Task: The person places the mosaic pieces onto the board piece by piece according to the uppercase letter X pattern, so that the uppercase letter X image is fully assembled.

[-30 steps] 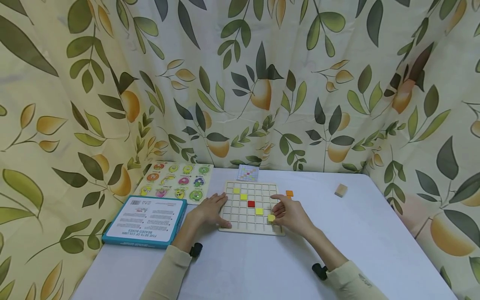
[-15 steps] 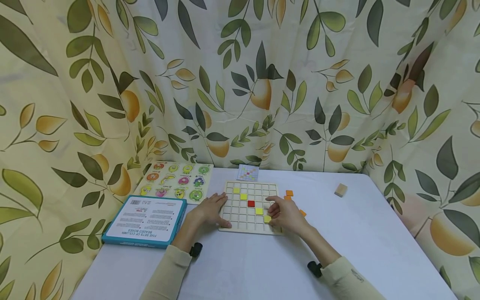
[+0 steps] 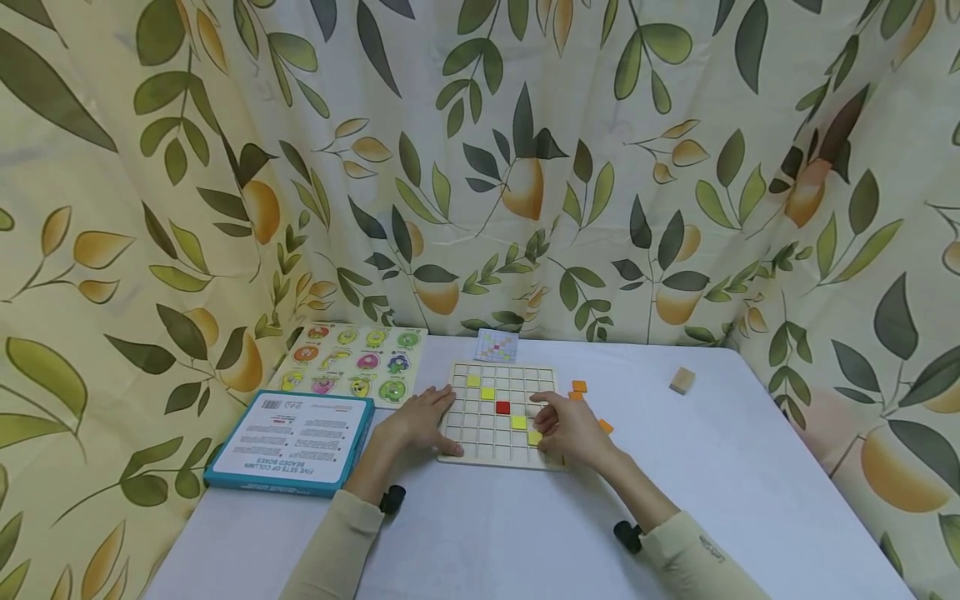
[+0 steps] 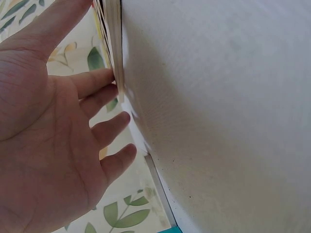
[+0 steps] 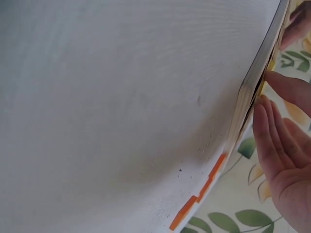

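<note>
A wooden grid board [image 3: 476, 434] lies mid-table in the head view, with several yellow tiles and a red tile [image 3: 502, 407] running diagonally across its squares. My left hand [image 3: 415, 423] rests along the board's left edge, thumb at the near corner and fingers spread. The left wrist view shows its fingertips against the board's side [image 4: 115, 43]. At the near right of the grid, my right hand [image 3: 573, 431] pinches a yellow tile [image 3: 534, 437] down at a square, its index finger raised. The fingers partly hide that tile. In the right wrist view, thumb and fingertips meet the board's edge [image 5: 247, 99].
Several orange tiles [image 3: 579, 387] lie right of the board, partly behind my right hand. A small wooden block [image 3: 682, 381] sits farther right. Behind the board is a patterned card [image 3: 496, 346]. To the left are a fruit picture sheet [image 3: 341, 347] and a blue-edged box [image 3: 288, 450].
My right hand has moved slightly left with the yellow tile, which now sits lower over a square. More orange tiles show behind it. My left hand has stayed put.
</note>
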### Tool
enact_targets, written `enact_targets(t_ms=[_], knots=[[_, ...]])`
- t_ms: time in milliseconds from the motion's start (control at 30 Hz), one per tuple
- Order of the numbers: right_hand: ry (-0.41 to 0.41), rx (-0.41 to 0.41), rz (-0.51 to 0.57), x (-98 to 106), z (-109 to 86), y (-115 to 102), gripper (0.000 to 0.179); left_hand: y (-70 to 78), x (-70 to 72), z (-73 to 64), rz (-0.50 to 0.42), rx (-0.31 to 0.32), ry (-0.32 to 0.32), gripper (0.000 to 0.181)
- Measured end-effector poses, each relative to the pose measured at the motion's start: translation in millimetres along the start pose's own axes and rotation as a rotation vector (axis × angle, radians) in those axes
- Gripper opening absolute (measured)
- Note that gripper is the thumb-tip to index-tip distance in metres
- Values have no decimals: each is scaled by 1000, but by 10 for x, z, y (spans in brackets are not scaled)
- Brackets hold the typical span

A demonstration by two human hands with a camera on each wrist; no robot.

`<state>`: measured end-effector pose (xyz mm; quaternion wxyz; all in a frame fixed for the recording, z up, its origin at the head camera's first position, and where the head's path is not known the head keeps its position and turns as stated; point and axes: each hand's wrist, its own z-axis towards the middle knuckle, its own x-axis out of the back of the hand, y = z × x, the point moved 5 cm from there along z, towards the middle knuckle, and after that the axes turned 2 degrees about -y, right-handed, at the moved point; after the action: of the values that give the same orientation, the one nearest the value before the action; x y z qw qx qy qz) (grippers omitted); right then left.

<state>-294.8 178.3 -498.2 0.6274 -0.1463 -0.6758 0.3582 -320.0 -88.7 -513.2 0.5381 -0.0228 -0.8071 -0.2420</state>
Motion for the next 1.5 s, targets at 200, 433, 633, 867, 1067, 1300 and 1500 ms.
enact_targets(t_ms=[200, 433, 633, 867, 1067, 1300, 1500], knots=[[-5, 20, 10, 31, -23, -6, 76, -6, 0, 0, 3, -2, -2, 107], [10, 21, -24, 129, -67, 1, 70, -4, 1, -4, 3, -4, -2, 107], [66, 36, -54, 340, -131, 97, 68, 4, 7, -4, 5, -1, -1, 107], [104, -36, -108, 545, -238, 309, 69, 15, 3, -13, -9, 0, -4, 107], [86, -119, -146, 654, -348, 486, 69, 24, 11, -19, -14, -4, -2, 106], [68, -181, -168, 708, -428, 633, 67, 23, 13, -20, -14, 19, -7, 107], [81, -198, -209, 717, -374, 702, 67, 24, 6, -6, -4, 13, -9, 107]])
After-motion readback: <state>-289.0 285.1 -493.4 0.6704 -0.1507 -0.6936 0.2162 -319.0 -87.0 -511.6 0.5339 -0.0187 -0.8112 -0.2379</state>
